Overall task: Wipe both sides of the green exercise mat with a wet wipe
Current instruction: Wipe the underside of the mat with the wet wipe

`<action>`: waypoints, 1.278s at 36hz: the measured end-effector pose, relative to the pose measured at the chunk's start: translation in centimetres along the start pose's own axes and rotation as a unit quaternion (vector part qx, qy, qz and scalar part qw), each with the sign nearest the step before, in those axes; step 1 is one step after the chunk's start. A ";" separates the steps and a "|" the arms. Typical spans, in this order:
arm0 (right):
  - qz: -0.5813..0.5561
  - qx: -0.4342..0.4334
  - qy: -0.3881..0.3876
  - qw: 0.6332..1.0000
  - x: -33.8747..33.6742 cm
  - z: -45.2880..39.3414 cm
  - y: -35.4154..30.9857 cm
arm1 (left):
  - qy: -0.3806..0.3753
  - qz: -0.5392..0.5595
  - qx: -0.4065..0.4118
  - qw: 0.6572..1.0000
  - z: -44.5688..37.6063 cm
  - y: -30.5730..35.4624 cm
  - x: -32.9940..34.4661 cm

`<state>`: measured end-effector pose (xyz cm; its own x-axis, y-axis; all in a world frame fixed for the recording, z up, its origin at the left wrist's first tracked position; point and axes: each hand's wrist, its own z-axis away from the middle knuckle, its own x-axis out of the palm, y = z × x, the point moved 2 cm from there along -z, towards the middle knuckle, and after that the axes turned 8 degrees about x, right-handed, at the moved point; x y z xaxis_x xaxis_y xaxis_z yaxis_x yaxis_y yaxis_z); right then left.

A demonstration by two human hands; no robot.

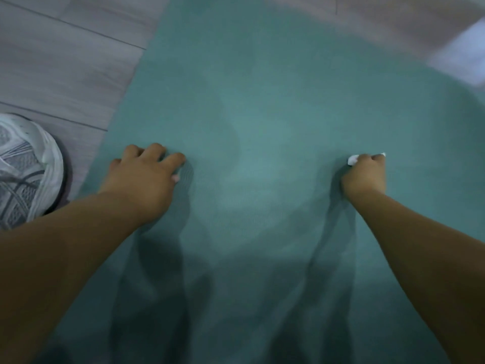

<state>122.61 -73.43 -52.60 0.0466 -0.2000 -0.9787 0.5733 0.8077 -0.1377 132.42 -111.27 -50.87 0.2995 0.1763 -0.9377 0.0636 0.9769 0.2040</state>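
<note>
On the wood-look floor [60,61], green exercise mat [262,114] spread flat. Left hand [147,177] pressed on it, fingers loosely bent, holding nothing. Right hand [364,174] fisted round white wet wipe [353,159], touching mat. Grey-white sneaker [25,166] beside left edge.

mat [262,114] ahead open; shoe [26,169] maybe crowds left.

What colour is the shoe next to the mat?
White and grey shoe, seen in the head view.
</note>
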 end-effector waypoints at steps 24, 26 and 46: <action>-0.113 -0.188 0.018 0.976 3.5 8.4 -8.1 | -0.032 0.006 -0.009 0.999 0.7 -0.9 0.8; -0.095 -0.265 -0.033 0.959 4.1 13.5 -9.6 | -0.042 0.015 -0.010 0.999 0.8 -0.9 0.7; -0.108 -0.273 -0.106 0.950 4.2 26.0 -3.5 | -0.123 0.011 -0.004 0.992 9.0 0.6 2.9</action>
<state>142.11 -91.52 -52.23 0.1739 -0.4536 -0.8741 0.0811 0.8912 -0.4464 141.87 -111.25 -50.95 0.5244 0.1648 -0.8354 0.0463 0.9741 0.2212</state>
